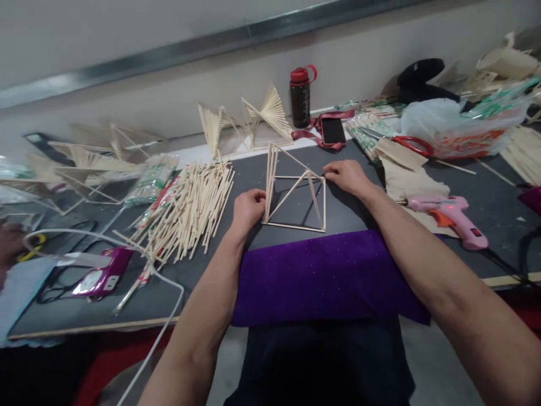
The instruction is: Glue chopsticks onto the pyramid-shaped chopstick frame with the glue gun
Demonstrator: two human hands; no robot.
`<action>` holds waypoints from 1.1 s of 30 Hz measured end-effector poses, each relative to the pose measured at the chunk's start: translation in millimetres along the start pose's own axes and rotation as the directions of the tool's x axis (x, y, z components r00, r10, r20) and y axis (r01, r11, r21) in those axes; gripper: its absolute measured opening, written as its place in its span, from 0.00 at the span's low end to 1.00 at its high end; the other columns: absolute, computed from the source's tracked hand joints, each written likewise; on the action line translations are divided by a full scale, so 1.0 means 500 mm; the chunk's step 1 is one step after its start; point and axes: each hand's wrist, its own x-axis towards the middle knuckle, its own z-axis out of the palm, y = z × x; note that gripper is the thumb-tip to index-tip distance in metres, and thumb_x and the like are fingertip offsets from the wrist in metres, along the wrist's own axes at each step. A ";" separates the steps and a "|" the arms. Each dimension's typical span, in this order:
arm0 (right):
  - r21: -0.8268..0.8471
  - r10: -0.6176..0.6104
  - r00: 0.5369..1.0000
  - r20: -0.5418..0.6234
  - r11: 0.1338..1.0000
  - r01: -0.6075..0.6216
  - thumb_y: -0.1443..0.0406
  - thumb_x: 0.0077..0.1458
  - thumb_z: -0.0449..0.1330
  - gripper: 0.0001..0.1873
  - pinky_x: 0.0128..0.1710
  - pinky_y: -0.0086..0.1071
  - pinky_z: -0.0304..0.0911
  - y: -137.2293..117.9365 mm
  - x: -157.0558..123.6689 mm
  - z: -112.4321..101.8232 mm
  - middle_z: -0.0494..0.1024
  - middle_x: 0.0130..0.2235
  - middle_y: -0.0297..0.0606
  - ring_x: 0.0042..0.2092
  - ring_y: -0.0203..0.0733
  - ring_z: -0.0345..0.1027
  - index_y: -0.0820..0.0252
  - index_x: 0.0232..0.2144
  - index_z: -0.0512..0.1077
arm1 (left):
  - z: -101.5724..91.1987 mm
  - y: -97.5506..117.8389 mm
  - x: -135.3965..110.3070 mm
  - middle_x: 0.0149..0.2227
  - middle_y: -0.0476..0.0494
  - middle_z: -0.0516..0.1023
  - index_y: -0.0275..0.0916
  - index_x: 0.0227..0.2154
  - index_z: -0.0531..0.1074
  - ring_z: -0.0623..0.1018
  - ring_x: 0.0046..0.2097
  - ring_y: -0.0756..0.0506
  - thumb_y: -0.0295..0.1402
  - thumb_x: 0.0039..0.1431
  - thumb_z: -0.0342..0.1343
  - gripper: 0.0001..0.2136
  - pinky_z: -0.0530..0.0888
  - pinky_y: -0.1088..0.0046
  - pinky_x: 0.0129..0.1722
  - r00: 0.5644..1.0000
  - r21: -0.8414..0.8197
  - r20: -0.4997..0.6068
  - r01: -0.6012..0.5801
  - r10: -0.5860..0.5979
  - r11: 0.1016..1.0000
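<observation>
A frame of wooden sticks (296,227) stands on the dark table before me, with a square base, slanted struts and a few sticks close together at its left side. The fingers of my left hand (248,210) are closed on that left side, near the lower corner. My right hand (347,176) pinches at the frame's far right corner; its fingertips are partly hidden. Below the frame a purple cloth (313,276) lies along the table's front edge. Left of my left hand is a loose pile of wooden sticks (198,208).
To the right lie a pink glue gun (452,214) and red-handled scissors (412,145) by a plastic bag (460,127). A bottle (300,101), a phone (333,132) and fanned stick models (270,115) stand behind. A white cable (169,276) crosses at left, near another person's hand (12,245).
</observation>
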 end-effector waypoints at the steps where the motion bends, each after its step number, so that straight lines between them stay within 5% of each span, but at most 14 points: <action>1: 0.021 0.033 0.999 -0.014 0.999 -0.033 0.68 0.56 0.61 0.14 0.47 0.37 0.64 0.002 -0.004 -0.008 0.82 0.43 0.43 0.47 0.49 0.74 0.59 0.44 0.80 | 0.000 0.002 -0.001 0.32 0.42 0.82 0.37 0.37 0.82 0.78 0.36 0.43 0.31 0.49 0.57 0.13 0.69 0.72 0.35 1.000 0.035 -0.017 -0.023 0.024 0.999; 6: 0.082 0.113 0.988 0.103 0.989 -0.121 0.65 0.54 0.63 0.07 0.35 0.36 0.66 0.006 -0.075 -0.061 0.78 0.26 0.37 0.30 0.44 0.73 0.58 0.35 0.81 | 0.000 0.002 0.001 0.30 0.41 0.81 0.37 0.35 0.82 0.78 0.35 0.42 0.27 0.49 0.56 0.12 0.70 0.70 0.37 0.995 0.071 -0.040 -0.091 0.094 0.993; 12: 0.208 -0.029 0.941 0.338 0.977 -0.045 0.60 0.47 0.67 0.15 0.36 0.31 0.66 -0.043 -0.186 -0.051 0.82 0.34 0.37 0.36 0.42 0.75 0.59 0.39 0.80 | -0.002 -0.009 0.001 0.24 0.44 0.77 0.35 0.36 0.80 0.74 0.25 0.47 0.29 0.48 0.58 0.11 0.70 0.72 0.27 0.996 -0.314 0.084 -0.008 0.036 0.949; 20: 0.041 0.039 0.969 0.242 0.998 -0.051 0.59 0.46 0.68 0.17 0.31 0.30 0.61 -0.091 -0.210 -0.017 0.79 0.31 0.34 0.31 0.39 0.71 0.59 0.39 0.75 | -0.020 0.002 -0.046 0.36 0.39 0.79 0.34 0.33 0.75 0.68 0.20 0.56 0.50 0.61 0.52 0.21 0.58 0.80 0.17 0.993 -0.591 0.087 -0.010 0.076 0.807; 26: 0.093 0.010 0.989 0.149 0.995 -0.024 0.57 0.49 0.66 0.18 0.33 0.31 0.61 -0.072 -0.220 -0.003 0.79 0.32 0.34 0.32 0.39 0.71 0.57 0.42 0.75 | 0.000 -0.004 -0.042 0.30 0.40 0.80 0.33 0.30 0.75 0.65 0.17 0.56 0.60 0.59 0.49 0.29 0.59 0.78 0.17 0.985 -0.622 0.118 -0.022 0.122 0.783; 33: 0.157 -0.020 0.994 0.104 0.988 0.003 0.57 0.50 0.65 0.17 0.33 0.30 0.62 -0.049 -0.213 0.015 0.78 0.31 0.35 0.32 0.39 0.71 0.59 0.40 0.75 | 0.015 -0.003 -0.039 0.24 0.44 0.77 0.33 0.30 0.76 0.63 0.16 0.54 0.59 0.59 0.49 0.29 0.61 0.76 0.18 0.988 -0.655 0.133 0.026 0.082 0.755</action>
